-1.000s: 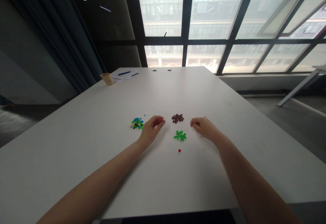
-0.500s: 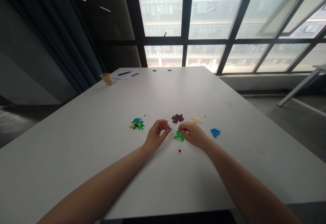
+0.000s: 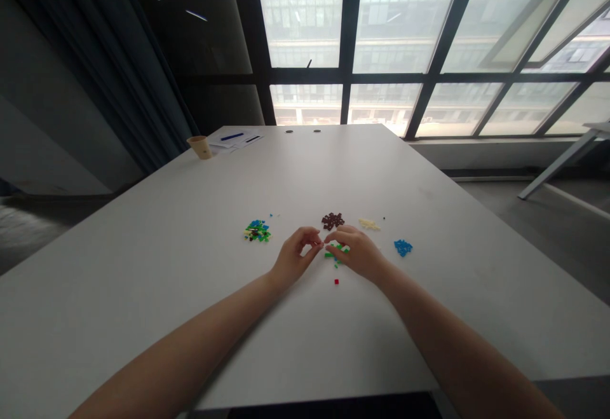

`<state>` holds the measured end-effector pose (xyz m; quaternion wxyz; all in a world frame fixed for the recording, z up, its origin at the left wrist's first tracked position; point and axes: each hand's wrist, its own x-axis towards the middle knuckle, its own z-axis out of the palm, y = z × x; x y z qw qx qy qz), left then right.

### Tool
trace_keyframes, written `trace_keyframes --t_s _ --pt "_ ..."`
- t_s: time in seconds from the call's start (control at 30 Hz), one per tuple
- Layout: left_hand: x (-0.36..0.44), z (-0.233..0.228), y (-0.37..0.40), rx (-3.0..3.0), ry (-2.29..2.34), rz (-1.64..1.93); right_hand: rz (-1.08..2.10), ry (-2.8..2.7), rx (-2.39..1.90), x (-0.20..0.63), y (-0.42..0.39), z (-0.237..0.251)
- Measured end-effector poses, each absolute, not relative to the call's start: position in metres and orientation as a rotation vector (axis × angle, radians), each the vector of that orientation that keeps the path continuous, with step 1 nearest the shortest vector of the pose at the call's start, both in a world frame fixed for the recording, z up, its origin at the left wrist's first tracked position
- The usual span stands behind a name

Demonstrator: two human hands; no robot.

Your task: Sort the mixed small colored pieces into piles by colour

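A big grid window fills the top of the frame, with a dark curtain down the left edge and a pale counter point(image 3: 190, 266) running from the foreground to the window sill.

At upper left on the counter stands a paper cup point(image 3: 201, 147); what it holds cannot be seen from this angle. Just right of it lie papers point(image 3: 234, 139) with a blue pen on them.

Near the frame's centre the left hand point(image 3: 294, 255) and the right hand point(image 3: 356, 251) meet, fingertips almost touching. Both sets of fingers are curled in a pinch; whatever tiny piece sits between them is too small to make out, so I cannot tell whether either hand grasps anything. The right hand lies over the green bricks point(image 3: 335, 254), hiding most of that heap; only a few green bits show at its left edge.

Just above the hands, at centre, sits a clump of brown bricks point(image 3: 332, 220). To its right is a small cream pile point(image 3: 368, 224), and lower right of that a blue pile point(image 3: 403, 247). Left of the left hand lies a mixed pile point(image 3: 257, 231) of green, blue and yellow pieces. A lone red brick point(image 3: 336, 281) lies just below the hands.

Both forearms enter from the bottom edge, cut off by the frame.
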<state>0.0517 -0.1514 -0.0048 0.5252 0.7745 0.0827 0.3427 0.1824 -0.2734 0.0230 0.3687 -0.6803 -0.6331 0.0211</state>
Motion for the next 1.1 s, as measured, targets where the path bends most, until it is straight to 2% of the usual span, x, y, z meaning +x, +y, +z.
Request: trace_keyframes --t_s 0.17,0.4,0.8,1.1 --pt "0.051 -0.006 -0.141 2.117 0.269 0.904 0.105 -1.461 -2.014 0.203 -0.281 0.025" --pt "0.048 -0.005 -0.146 2.54 0.163 0.61 0.334 -1.669 -2.095 0.2 -0.283 0.025" --pt "0.048 -0.006 -0.15 2.702 0.09 0.562 0.242 -1.888 -2.205 0.184 -0.275 0.027" --pt "0.047 -0.002 -0.15 2.658 0.149 0.634 0.145 -1.915 -2.079 0.184 -0.275 0.024"
